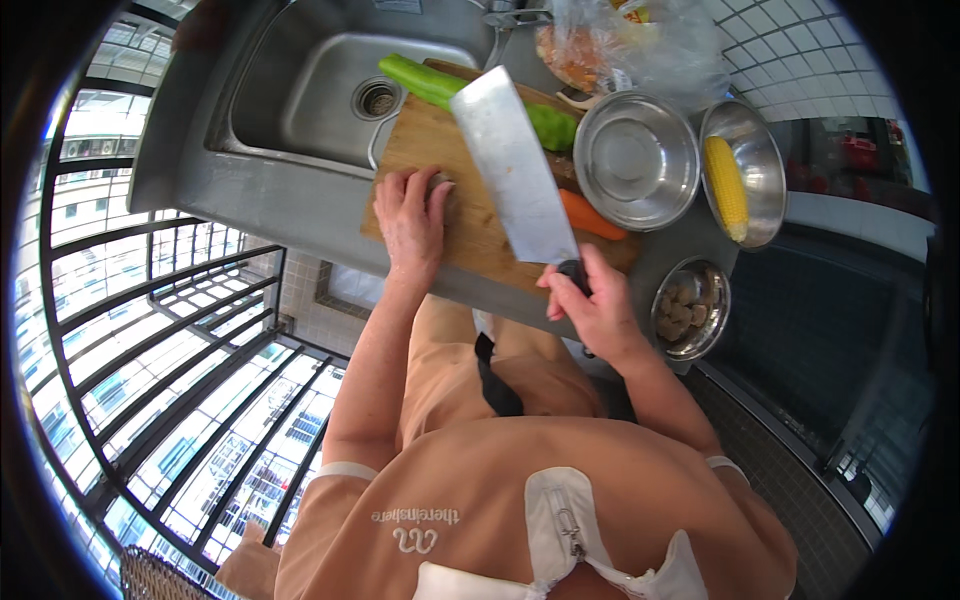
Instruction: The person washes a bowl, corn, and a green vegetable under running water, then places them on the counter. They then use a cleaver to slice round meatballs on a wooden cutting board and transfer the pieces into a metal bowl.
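My right hand (pixel 600 304) grips the black handle of a cleaver (pixel 514 169). Its broad steel blade is held over the wooden cutting board (pixel 487 236), pointing away from me. On the board's left side, the fingers of my left hand (pixel 411 217) curl around a small brownish piece of food (pixel 438 181), mostly hidden by them. A long green vegetable (pixel 553 127) lies across the far side of the board, partly behind the blade. Right of the blade rests a carrot (pixel 589 216), partly covered by the cleaver and a bowl.
Beyond the board is a steel sink (pixel 300 112). On the right stand a steel bowl (pixel 637 161), another bowl (pixel 765 172) with a corn cob (pixel 726 187), and a small bowl (pixel 721 330) of brownish pieces. Plastic bags (pixel 660 52) lie behind. Metal railings (pixel 165 307) are at left.
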A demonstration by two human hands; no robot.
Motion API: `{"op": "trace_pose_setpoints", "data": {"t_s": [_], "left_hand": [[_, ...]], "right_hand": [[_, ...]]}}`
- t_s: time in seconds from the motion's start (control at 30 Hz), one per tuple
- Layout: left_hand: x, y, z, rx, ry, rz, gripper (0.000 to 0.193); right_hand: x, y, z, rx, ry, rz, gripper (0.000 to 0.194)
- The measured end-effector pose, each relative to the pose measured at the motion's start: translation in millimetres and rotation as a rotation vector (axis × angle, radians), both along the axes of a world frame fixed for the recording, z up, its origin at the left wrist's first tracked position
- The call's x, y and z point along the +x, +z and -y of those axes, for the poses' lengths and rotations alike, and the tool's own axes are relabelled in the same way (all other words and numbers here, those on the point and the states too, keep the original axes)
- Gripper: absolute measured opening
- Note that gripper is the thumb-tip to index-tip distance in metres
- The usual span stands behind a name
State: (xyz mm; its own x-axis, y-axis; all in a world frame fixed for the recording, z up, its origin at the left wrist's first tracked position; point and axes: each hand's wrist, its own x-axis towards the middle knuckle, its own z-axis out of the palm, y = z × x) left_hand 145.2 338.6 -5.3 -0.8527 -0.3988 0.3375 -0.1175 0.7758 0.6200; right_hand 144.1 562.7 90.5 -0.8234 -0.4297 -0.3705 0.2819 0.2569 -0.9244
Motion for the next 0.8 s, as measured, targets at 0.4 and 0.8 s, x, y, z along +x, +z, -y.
{"op": "trace_pose_setpoints", "data": {"t_s": [0.4, 0.8], "left_hand": [[-1, -12, -7, 0.018, 0.061, -0.113, 0.009], [0, -12, -9, 0.067, 0.099, -0.118, 0.006]], "right_hand": [[0, 2, 21, -0.033, 0.020, -0.009, 0.016], [6, -10, 31, 0.226, 0.110, -0.211, 0.012]]}}
